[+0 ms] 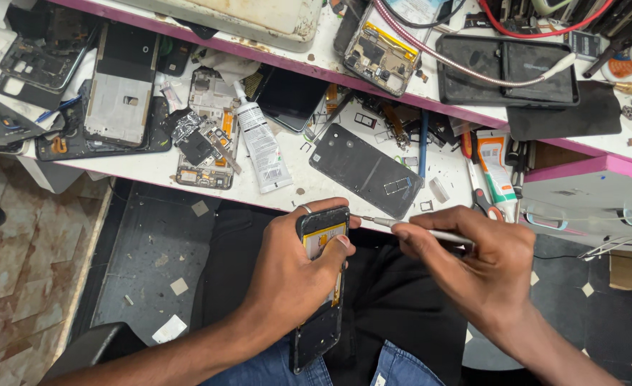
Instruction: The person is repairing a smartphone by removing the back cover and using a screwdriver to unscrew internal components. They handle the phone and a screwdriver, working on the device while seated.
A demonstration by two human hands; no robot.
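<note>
My left hand [291, 275] grips an opened black phone [321, 236] held upright over my lap, its yellow inner part showing under my thumb. My right hand [473, 268] holds a thin silver screwdriver [384, 222], its tip touching the phone's upper right edge. A ring sits on one left finger. The phone's lower end [316, 336] sticks out below my left hand.
A white bench [294, 179] lies just beyond my hands, carrying a dark phone back cover [366, 170], a white glue tube [262, 146], an orange-capped tube [497, 171], several stripped phone frames [119, 89] and boards. A pink-edged upper shelf [473, 64] holds more phones and cables.
</note>
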